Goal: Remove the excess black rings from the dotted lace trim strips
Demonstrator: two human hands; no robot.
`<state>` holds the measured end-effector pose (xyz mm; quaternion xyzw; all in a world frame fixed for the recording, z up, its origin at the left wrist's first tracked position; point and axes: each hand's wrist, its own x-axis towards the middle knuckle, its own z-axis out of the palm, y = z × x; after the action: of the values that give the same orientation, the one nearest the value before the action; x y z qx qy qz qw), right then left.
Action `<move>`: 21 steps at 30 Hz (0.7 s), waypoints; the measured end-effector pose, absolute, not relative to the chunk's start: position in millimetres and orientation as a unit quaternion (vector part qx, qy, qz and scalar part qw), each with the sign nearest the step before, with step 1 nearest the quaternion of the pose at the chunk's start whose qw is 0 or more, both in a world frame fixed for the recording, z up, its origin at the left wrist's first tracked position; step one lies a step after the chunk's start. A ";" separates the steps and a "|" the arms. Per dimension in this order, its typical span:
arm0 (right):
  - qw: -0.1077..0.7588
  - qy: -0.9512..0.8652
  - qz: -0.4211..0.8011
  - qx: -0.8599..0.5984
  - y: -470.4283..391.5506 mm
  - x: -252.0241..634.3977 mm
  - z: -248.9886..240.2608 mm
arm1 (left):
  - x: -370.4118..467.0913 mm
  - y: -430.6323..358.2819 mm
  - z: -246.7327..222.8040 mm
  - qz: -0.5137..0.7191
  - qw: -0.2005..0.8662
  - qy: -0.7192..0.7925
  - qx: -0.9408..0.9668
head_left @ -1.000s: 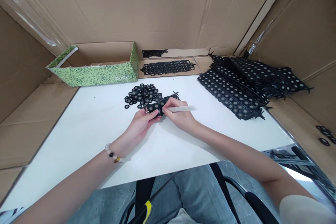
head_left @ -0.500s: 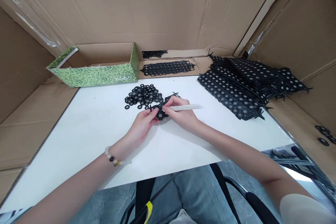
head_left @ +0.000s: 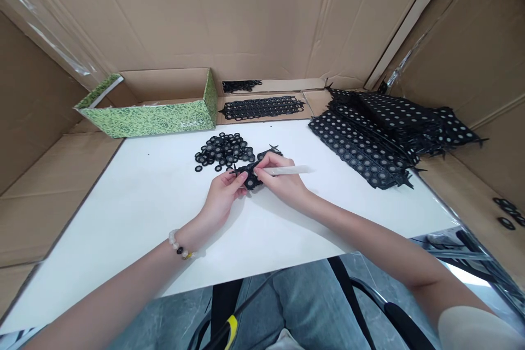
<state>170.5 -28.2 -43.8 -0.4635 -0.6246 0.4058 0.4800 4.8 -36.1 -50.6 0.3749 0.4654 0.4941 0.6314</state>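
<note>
My left hand is closed on the near left edge of a small black rubber sheet of round discs, held just above the table, with the thumb on top. In my right hand is a slim white pen-like stick. Its rear end points to the right, while the tip is hidden at the fingers over the sheet. Right-hand fingertips meet the sheet's right part. A loose pile of black rings lies just beyond my left hand.
A green-patterned open box stands at the back left. Behind the table, a black lattice strip lies on cardboard. Stacked black dotted sheets cover the right side. Several black rings lie far right. Cardboard walls enclose the white table.
My left hand has shifted slightly, and more of the sheet shows beside its thumb. The white stick has tipped a little and moved slightly left. The pile looks unchanged.
</note>
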 end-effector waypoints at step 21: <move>0.474 -0.611 0.439 -0.458 -25.4 171.1 -45.7 | -2.9 -26.6 -41.3 0.446 0.688 0.456 0.346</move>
<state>171.1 -25.4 -45.7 -0.4578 -0.6105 0.4390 0.4744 -2.9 -26.6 -41.3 0.3459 0.4564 0.4462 0.6876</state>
